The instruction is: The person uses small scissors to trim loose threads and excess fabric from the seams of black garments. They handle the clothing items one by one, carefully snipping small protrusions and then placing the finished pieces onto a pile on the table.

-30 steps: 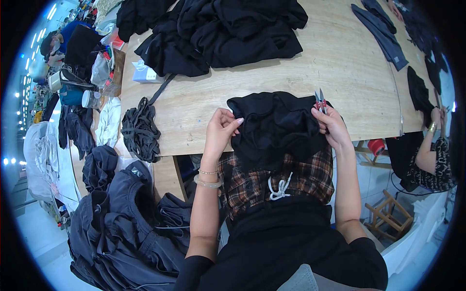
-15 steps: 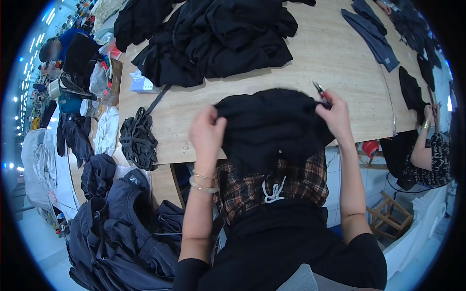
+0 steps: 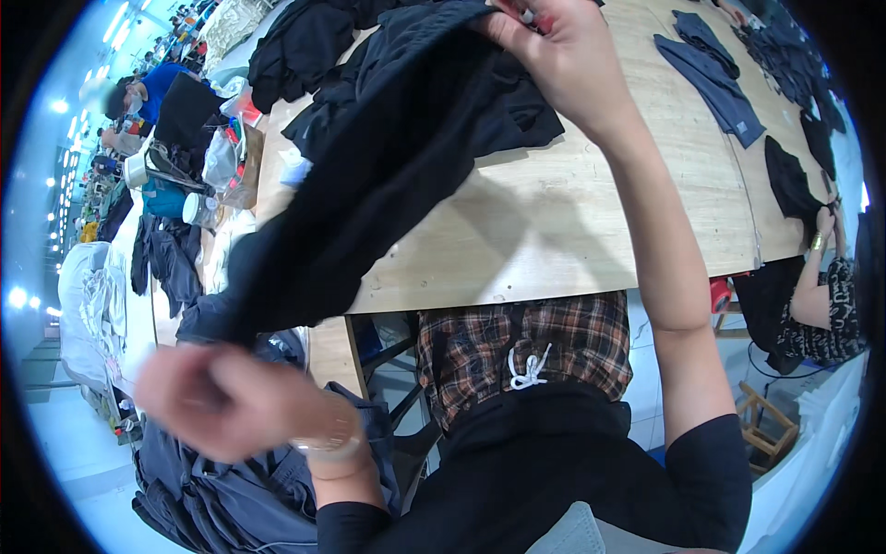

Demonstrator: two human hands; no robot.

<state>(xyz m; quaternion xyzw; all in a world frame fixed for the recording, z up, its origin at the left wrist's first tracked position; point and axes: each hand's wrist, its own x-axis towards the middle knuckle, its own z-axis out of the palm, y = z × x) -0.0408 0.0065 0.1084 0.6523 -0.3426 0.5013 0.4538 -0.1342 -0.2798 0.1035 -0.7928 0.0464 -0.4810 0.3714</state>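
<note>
A black garment stretches slantwise through the air over the wooden table. Its upper end is gripped by my right hand, raised at the far edge of view. A small red-handled tool, its tip cut off by the picture edge, is tucked in the same hand. My left hand, with bracelets at the wrist, is smeared by motion beside the garment's lower end. Whether its fingers hold the cloth cannot be made out.
The wooden table bears a pile of black garments and grey-blue pieces. Dark clothes heap at lower left. A wooden stool stands at right, near another person's arm.
The black garment has gone from bunched in front of me to stretched out. My right hand moved up and away; my left hand swung down to the left.
</note>
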